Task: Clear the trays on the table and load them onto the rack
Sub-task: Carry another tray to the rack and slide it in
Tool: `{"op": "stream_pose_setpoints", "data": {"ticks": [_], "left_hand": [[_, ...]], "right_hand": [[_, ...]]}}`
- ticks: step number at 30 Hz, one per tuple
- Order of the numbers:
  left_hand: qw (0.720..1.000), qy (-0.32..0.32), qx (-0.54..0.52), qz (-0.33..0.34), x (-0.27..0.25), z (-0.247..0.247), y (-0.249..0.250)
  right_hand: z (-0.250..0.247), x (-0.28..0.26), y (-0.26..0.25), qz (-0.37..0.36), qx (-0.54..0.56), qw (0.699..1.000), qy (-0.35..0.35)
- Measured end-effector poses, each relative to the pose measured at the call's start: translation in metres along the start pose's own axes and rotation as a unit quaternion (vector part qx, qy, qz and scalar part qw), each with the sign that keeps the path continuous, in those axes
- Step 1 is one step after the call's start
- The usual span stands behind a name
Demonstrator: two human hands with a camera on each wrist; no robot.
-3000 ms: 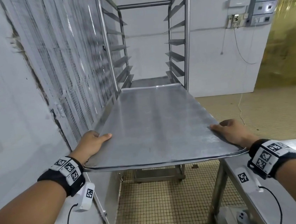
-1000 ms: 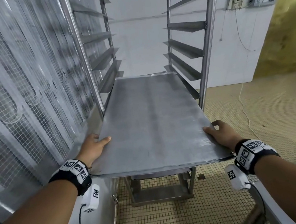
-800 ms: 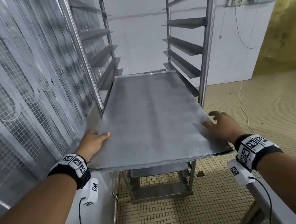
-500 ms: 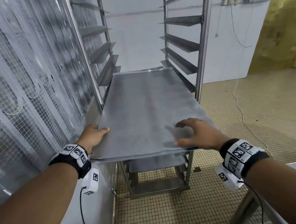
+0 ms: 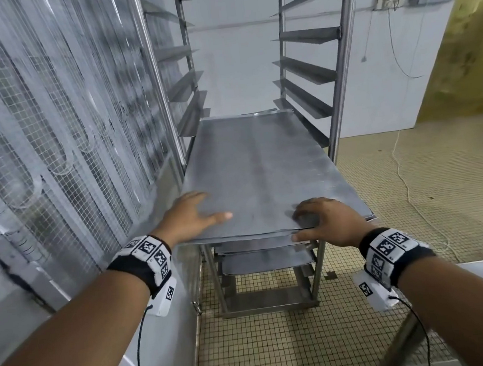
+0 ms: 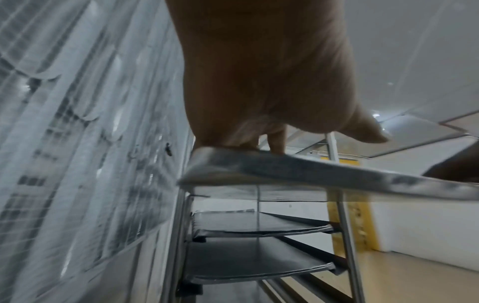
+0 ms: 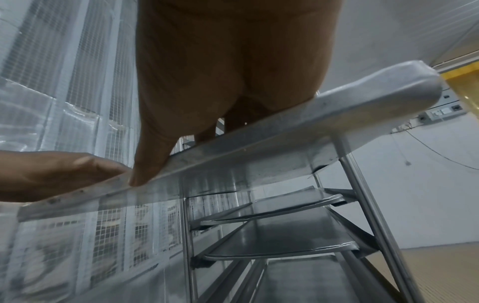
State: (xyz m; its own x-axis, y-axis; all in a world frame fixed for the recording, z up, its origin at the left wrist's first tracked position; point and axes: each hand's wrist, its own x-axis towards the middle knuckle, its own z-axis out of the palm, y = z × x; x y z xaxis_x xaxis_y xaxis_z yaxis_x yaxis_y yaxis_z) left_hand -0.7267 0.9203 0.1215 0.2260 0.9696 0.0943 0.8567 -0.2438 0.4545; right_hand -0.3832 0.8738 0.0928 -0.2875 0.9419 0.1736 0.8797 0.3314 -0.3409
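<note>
A flat steel tray (image 5: 263,174) lies level on a pair of rails of the tall steel rack (image 5: 341,62); its near end sticks out toward me. My left hand (image 5: 191,218) rests flat on the tray's near left corner, fingers and thumb spread on top. My right hand (image 5: 327,221) holds the near edge right of centre, fingers bent over the top and thumb against the front rim. The left wrist view shows the left hand (image 6: 259,82) on the tray (image 6: 311,168). The right wrist view shows the right hand (image 7: 220,71) on the rim (image 7: 285,131).
Two more trays (image 5: 266,262) sit on lower rails of the rack. A wire-mesh panel (image 5: 49,128) runs close along the left. A steel table corner (image 5: 482,270) is at lower right. A thin cable (image 5: 407,183) trails over the tiled floor on the right.
The tray has slid deeper into the rack. My right hand left the tray's right side for its near edge. My left hand shifted from the left edge onto the top.
</note>
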Motion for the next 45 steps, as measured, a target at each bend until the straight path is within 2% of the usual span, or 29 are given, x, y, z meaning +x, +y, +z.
{"op": "stream_pose_setpoints", "data": {"ticks": [3,5,12,15,19,23,29,45], "left_hand": [[0.991,-0.095,0.076,0.053,-0.009,0.008,0.019],[0.984,-0.12,0.111,0.068,-0.013,0.013,0.025],[0.988,-0.07,0.1,0.098,-0.015,0.022,0.026],[0.99,-0.057,0.096,0.085,-0.012,0.023,0.024],[0.992,0.004,0.098,0.073,-0.004,0.032,0.025],[0.992,0.046,0.113,0.028,0.005,0.049,0.018],[0.99,0.028,0.139,0.02,0.026,0.054,0.015],[0.994,0.03,0.106,0.025,0.105,0.057,-0.003]], "right_hand": [[-0.001,-0.002,-0.006,0.018,0.012,1.0,0.006],[-0.002,-0.004,-0.009,0.024,0.014,1.0,0.01],[0.002,-0.006,-0.004,0.064,0.018,0.997,0.045],[0.005,-0.001,-0.005,0.078,0.002,0.995,0.062],[0.011,0.01,-0.006,0.111,-0.022,0.989,0.092],[0.017,0.022,0.005,0.111,-0.021,0.988,0.105],[0.019,0.038,0.017,0.097,-0.031,0.99,0.102],[0.022,0.107,0.054,0.092,-0.04,0.991,0.084]]}}
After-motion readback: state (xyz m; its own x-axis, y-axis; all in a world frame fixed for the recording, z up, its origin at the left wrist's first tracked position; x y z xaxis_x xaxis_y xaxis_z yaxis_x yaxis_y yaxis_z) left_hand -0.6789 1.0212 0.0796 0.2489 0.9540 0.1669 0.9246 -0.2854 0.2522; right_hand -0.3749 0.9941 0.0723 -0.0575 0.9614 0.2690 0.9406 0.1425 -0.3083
